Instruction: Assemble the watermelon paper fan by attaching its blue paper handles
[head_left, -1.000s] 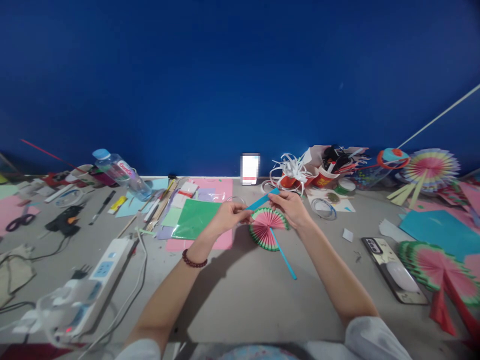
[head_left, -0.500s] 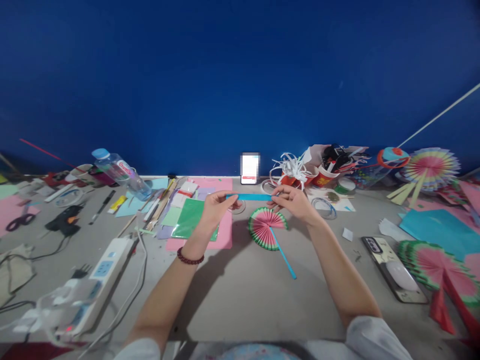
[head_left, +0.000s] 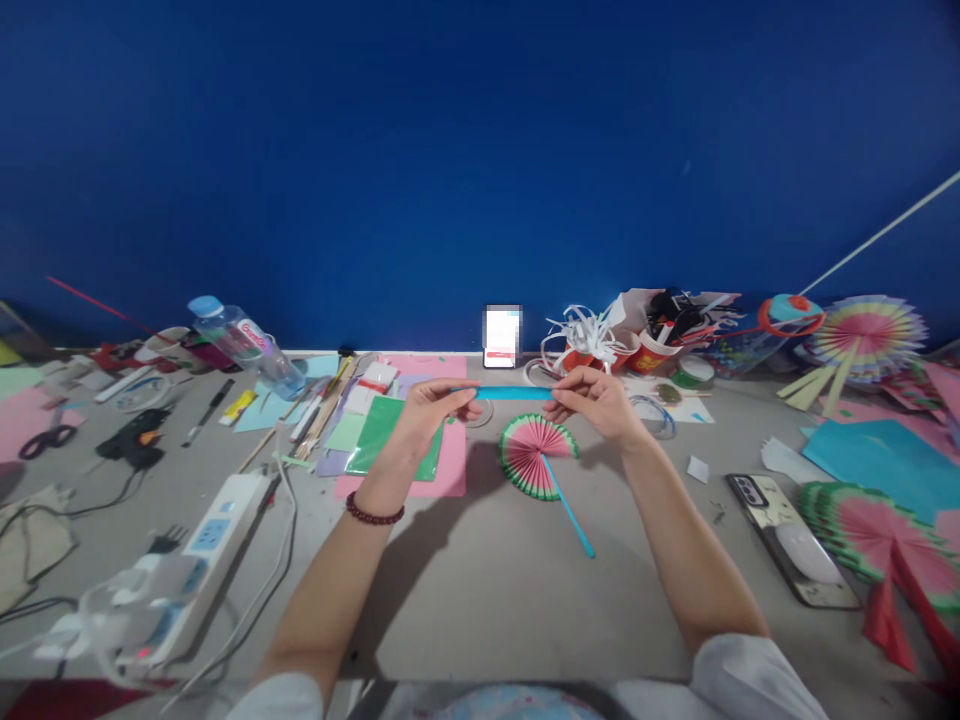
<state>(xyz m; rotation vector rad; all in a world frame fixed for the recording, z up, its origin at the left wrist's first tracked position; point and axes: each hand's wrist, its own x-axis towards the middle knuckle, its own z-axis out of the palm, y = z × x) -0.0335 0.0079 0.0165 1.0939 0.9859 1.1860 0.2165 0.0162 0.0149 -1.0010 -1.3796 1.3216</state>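
A narrow blue paper strip [head_left: 515,394] is stretched level between my two hands, above the table. My left hand [head_left: 444,408] pinches its left end between thumb and fingers. The right end is pinched in my right hand [head_left: 589,402]. Just below the strip, a pleated watermelon-patterned paper fan [head_left: 529,465] lies on the table, pink with a green rim. From the fan's middle a thin blue stick [head_left: 570,512] runs down to the right. Neither hand touches the fan.
A green packet [head_left: 394,440] lies on pink paper to the left, near a power strip [head_left: 214,540] and a water bottle [head_left: 251,345]. Before the blue wall stands a lit phone [head_left: 501,337]. On the right are another phone [head_left: 787,545] and several watermelon fans [head_left: 870,520].
My right hand has shifted slightly to the right along the strip, so a little more blue shows between the hands. The fan and stick lie as before; the whole view has shifted a little.
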